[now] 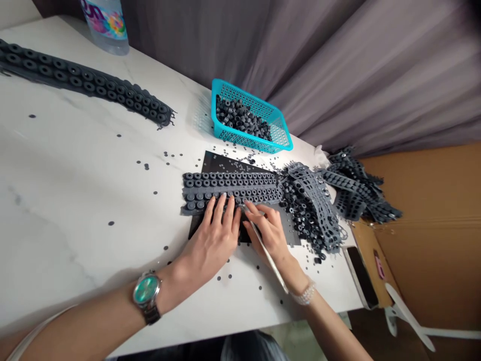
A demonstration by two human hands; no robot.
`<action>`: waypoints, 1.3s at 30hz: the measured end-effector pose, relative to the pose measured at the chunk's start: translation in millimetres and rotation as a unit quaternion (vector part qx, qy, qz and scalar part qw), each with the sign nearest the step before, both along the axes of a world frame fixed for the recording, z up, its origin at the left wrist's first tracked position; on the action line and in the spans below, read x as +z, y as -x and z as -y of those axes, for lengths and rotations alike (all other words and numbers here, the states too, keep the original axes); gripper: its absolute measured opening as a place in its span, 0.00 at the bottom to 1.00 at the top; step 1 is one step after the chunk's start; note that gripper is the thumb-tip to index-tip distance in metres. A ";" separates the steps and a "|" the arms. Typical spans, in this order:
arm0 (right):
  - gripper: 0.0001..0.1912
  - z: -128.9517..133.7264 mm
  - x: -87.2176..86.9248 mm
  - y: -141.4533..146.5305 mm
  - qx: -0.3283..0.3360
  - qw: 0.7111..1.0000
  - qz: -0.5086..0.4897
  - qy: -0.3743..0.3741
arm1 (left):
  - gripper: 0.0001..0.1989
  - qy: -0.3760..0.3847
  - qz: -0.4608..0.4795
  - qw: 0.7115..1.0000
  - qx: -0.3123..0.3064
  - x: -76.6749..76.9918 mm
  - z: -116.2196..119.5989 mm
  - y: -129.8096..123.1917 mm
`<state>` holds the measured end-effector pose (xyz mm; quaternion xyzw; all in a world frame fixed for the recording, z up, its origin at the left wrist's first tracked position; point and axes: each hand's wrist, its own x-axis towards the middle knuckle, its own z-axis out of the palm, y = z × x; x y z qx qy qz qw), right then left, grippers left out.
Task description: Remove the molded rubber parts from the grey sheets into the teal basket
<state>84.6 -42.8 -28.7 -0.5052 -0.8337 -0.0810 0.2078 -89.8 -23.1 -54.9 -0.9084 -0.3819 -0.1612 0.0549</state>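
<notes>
1. Your left hand (212, 238) lies flat, fingers spread, pressing down on the near edge of a grey rubber strip (231, 186) studded with rows of rings.
2. Your right hand (268, 230) is closed around a thin metal tool (267, 255), its tip at the strip's near edge, just beside your left fingertips.
3. The strip rests on a dark mat (216, 163) in the middle of the white table (75, 200).
4. Just right of the strip, touching it, sits a heap of spent strips (319, 200) and loose rings, reaching to the table's right edge.
5. Beyond the mat stands a blue basket (280, 143) holding dark rings.
6. A long strip (86, 82) runs across the far left of the table, well apart from your hands.
7. Small dark discs (111, 223) are scattered over the tabletop.
8. A phone (361, 276) lies at the right edge, near your right wrist.
9. A watch (146, 293) is on your left wrist, a bead bracelet (305, 296) on your right.
</notes>
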 end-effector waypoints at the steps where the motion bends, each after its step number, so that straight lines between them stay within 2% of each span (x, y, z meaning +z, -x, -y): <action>1: 0.11 0.3 0.2 0.0 0.004 1.000 0.016 0.001 | 0.26 0.004 0.006 1.000 0.002 -0.7 -0.6 -0.2; 8: 0.10 -6.9 -1.8 -1.2 0.046 0.992 0.121 -0.006 | 0.27 0.049 0.031 0.998 0.020 5.5 -5.0 -0.9; 16: 0.12 -17.1 1.6 -12.3 0.106 0.976 0.192 0.013 | 0.25 0.086 0.031 0.996 0.021 13.5 -8.9 0.1; 21: 0.14 -30.8 5.9 -17.2 0.148 0.966 0.213 -0.021 | 0.25 0.113 0.040 0.993 0.018 17.0 -9.9 2.7; 25: 0.13 -37.3 4.1 -15.1 0.091 0.982 0.167 -0.014 | 0.26 0.131 0.050 0.990 0.015 17.5 -10.3 4.2; 29: 0.12 -36.1 -6.3 -12.0 0.034 0.994 0.106 -0.009 | 0.26 0.133 0.052 0.990 0.009 16.1 -10.1 3.9; 32: 0.12 -33.5 -12.8 -16.8 -0.040 0.997 0.059 -0.013 | 0.26 0.124 0.047 0.991 0.007 14.3 -9.2 3.7; 35: 0.13 -28.6 -11.9 -28.4 -0.127 0.992 0.009 -0.011 | 0.26 0.106 0.043 0.993 0.009 13.6 -7.8 4.1; 37: 0.12 -22.1 -8.3 -34.6 -0.140 0.990 -0.019 -0.001 | 0.26 0.093 0.041 0.995 0.007 14.8 -6.9 4.4; 39: 0.12 -13.8 -4.5 -35.9 -0.116 0.993 -0.029 0.004 | 0.25 0.078 0.038 0.996 0.008 16.9 -6.0 4.6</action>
